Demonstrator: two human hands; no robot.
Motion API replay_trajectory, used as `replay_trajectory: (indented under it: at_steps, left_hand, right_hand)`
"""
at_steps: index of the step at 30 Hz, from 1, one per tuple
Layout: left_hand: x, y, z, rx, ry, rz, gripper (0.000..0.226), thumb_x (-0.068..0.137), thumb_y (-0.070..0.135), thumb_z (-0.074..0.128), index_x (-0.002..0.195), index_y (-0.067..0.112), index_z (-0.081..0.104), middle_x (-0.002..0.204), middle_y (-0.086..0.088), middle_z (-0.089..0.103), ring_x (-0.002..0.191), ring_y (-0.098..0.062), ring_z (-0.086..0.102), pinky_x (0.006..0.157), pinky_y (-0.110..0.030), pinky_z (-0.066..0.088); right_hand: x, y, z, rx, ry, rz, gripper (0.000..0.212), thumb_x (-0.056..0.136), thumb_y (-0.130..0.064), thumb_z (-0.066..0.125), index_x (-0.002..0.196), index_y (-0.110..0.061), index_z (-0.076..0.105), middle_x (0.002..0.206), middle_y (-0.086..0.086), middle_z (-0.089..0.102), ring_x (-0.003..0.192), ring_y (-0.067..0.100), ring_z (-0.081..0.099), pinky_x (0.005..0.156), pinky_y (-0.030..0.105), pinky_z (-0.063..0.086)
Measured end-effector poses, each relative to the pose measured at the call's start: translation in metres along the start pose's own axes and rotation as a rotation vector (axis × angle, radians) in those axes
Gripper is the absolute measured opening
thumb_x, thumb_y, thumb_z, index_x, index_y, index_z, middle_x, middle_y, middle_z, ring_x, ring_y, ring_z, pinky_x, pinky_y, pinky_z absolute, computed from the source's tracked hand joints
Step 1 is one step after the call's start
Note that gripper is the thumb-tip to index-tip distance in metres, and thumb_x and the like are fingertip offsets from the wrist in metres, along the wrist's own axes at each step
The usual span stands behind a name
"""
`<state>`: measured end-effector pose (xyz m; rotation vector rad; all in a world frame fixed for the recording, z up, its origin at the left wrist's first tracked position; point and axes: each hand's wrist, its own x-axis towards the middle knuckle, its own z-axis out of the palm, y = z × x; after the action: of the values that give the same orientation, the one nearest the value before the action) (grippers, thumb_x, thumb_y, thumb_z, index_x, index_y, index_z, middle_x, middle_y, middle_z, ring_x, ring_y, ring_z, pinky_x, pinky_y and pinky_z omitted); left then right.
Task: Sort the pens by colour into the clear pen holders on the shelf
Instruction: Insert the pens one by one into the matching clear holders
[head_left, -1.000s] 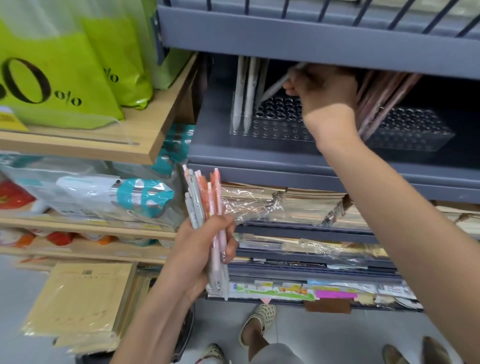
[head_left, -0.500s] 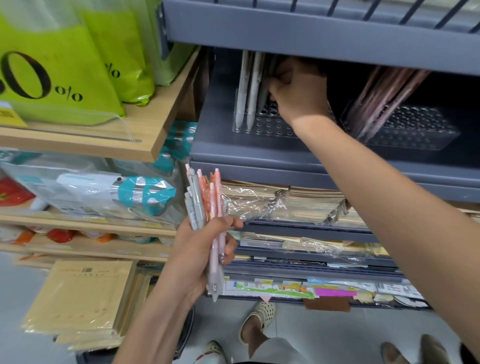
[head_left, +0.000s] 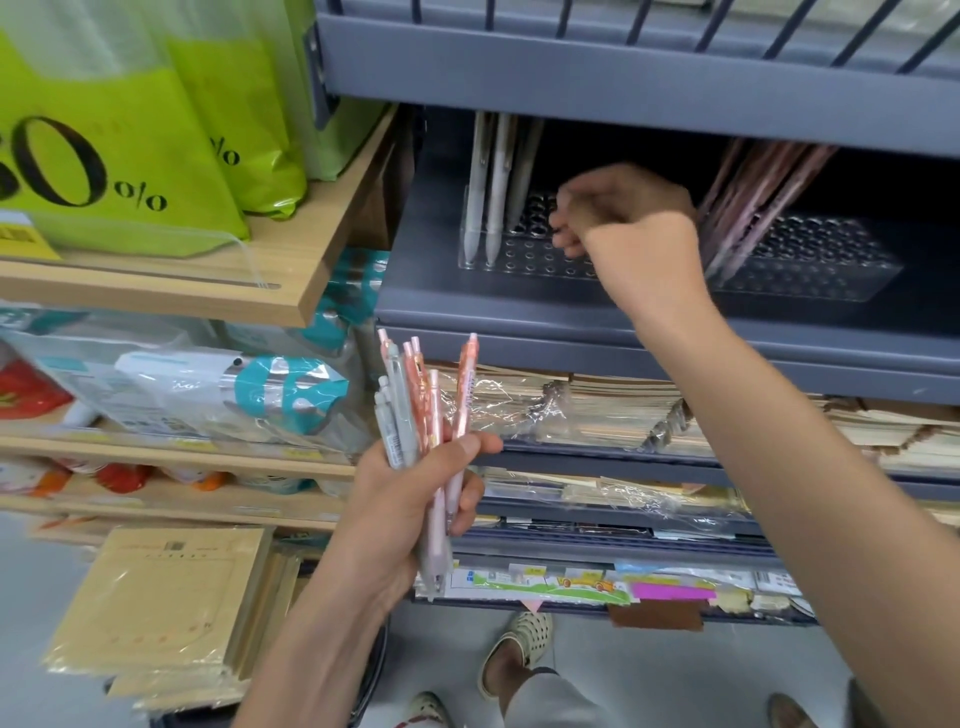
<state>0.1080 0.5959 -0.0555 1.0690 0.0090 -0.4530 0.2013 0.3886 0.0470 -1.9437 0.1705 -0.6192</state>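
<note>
My left hand (head_left: 410, 499) grips a bunch of pens (head_left: 415, 405), pink, orange and grey, with their clips pointing up, below the grey shelf. My right hand (head_left: 628, 223) hovers inside the shelf just in front of the left clear pen holder (head_left: 524, 257). Its fingers are curled and nothing shows in them. Three pale grey pens (head_left: 491, 182) stand in that holder's left end. The right clear pen holder (head_left: 815, 265) holds several pink-brown pens (head_left: 753, 202) that lean to the right.
The grey shelf (head_left: 519, 312) has a low metal beam above the opening. Stacked wrapped notebooks (head_left: 597, 405) fill the shelves below. A wooden shelf (head_left: 291, 270) with green bags (head_left: 130, 145) juts out at the left. Someone's feet (head_left: 519, 644) are on the floor.
My right hand set the grey pen into the left holder beside the other two, let it go and drew back to the right. My left hand kept its bunch still.
</note>
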Motion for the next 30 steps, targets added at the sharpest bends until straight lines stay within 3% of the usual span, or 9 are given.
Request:
replay_trajectory:
  at_steps: [4, 8, 11, 13, 17, 19, 24, 27, 30]
  left_hand:
    - [0.000, 0.000, 0.006, -0.028, -0.017, 0.010, 0.020, 0.076, 0.009, 0.072, 0.093, 0.008, 0.061, 0.091, -0.017, 0.072, 0.045, -0.014, 0.048, 0.038, -0.022, 0.039]
    - [0.000, 0.000, 0.012, -0.018, -0.038, 0.020, 0.014, 0.076, 0.008, 0.072, 0.086, 0.012, 0.065, 0.084, -0.015, 0.069, 0.045, -0.016, 0.046, 0.038, -0.022, 0.039]
    - [-0.001, -0.001, 0.015, -0.001, -0.062, 0.009, 0.011, 0.075, 0.008, 0.074, 0.082, 0.014, 0.067, 0.082, -0.015, 0.068, 0.045, -0.016, 0.046, 0.039, -0.023, 0.039]
    - [-0.001, -0.002, 0.018, 0.019, -0.097, 0.006, 0.012, 0.074, 0.009, 0.076, 0.074, 0.020, 0.071, 0.081, -0.014, 0.067, 0.045, -0.016, 0.047, 0.040, -0.023, 0.039]
    - [0.001, -0.004, 0.021, 0.040, -0.128, -0.008, 0.012, 0.073, 0.013, 0.079, 0.074, 0.024, 0.073, 0.081, -0.013, 0.069, 0.046, -0.016, 0.050, 0.040, -0.024, 0.040]
    - [0.002, -0.004, 0.020, 0.032, -0.105, -0.017, 0.007, 0.077, 0.015, 0.076, 0.080, 0.020, 0.072, 0.083, -0.014, 0.070, 0.047, -0.017, 0.051, 0.039, -0.024, 0.041]
    - [0.004, -0.004, 0.020, -0.009, -0.001, 0.006, 0.012, 0.074, 0.014, 0.074, 0.083, 0.016, 0.067, 0.084, -0.016, 0.071, 0.043, -0.018, 0.049, 0.038, -0.023, 0.041]
    - [0.006, -0.004, 0.023, -0.004, 0.041, 0.004, 0.023, 0.071, 0.014, 0.074, 0.087, 0.008, 0.058, 0.081, -0.016, 0.070, 0.042, -0.017, 0.048, 0.037, -0.024, 0.040]
    - [0.009, -0.007, 0.030, 0.020, 0.030, -0.014, 0.016, 0.078, 0.007, 0.071, 0.085, 0.009, 0.058, 0.079, -0.015, 0.070, 0.042, -0.017, 0.047, 0.037, -0.023, 0.039]
  right_hand:
    - [-0.049, -0.001, -0.015, -0.044, -0.187, 0.059, 0.011, 0.087, -0.021, 0.066, 0.077, -0.022, 0.070, 0.068, -0.002, 0.073, 0.049, 0.007, 0.058, 0.047, 0.020, 0.046]
    - [-0.079, 0.003, -0.020, -0.136, -0.428, 0.098, 0.013, 0.085, -0.033, 0.073, 0.081, -0.021, 0.075, 0.073, -0.003, 0.073, 0.059, 0.001, 0.057, 0.056, 0.022, 0.047]
    - [-0.087, 0.001, -0.018, -0.097, -0.523, 0.127, 0.017, 0.083, -0.036, 0.074, 0.086, -0.020, 0.077, 0.081, 0.002, 0.074, 0.072, 0.013, 0.063, 0.072, 0.035, 0.053]
    - [-0.089, 0.001, -0.016, -0.059, -0.534, 0.158, 0.019, 0.081, -0.037, 0.075, 0.086, -0.019, 0.077, 0.084, 0.006, 0.074, 0.075, 0.019, 0.064, 0.076, 0.040, 0.054]
    - [-0.088, 0.005, -0.017, -0.006, -0.546, 0.232, 0.016, 0.085, -0.029, 0.074, 0.084, -0.013, 0.075, 0.068, 0.004, 0.068, 0.060, 0.008, 0.052, 0.055, 0.028, 0.044]
    - [-0.086, 0.006, -0.019, 0.106, -0.506, 0.281, 0.015, 0.092, -0.021, 0.066, 0.088, -0.008, 0.071, 0.075, 0.011, 0.070, 0.060, 0.016, 0.054, 0.053, 0.030, 0.044]
    - [-0.082, 0.009, -0.026, 0.376, -0.388, 0.320, 0.016, 0.101, -0.014, 0.051, 0.099, 0.000, 0.059, 0.088, 0.021, 0.070, 0.061, 0.023, 0.061, 0.055, 0.030, 0.052]
    - [-0.091, 0.014, -0.023, 0.364, -0.394, 0.316, 0.015, 0.097, -0.014, 0.058, 0.102, -0.001, 0.062, 0.086, 0.021, 0.071, 0.064, 0.023, 0.065, 0.061, 0.032, 0.057]
    - [-0.101, 0.022, -0.030, 0.278, -0.417, 0.288, 0.014, 0.090, -0.008, 0.067, 0.104, -0.003, 0.066, 0.076, 0.011, 0.072, 0.066, 0.020, 0.067, 0.063, 0.030, 0.057]
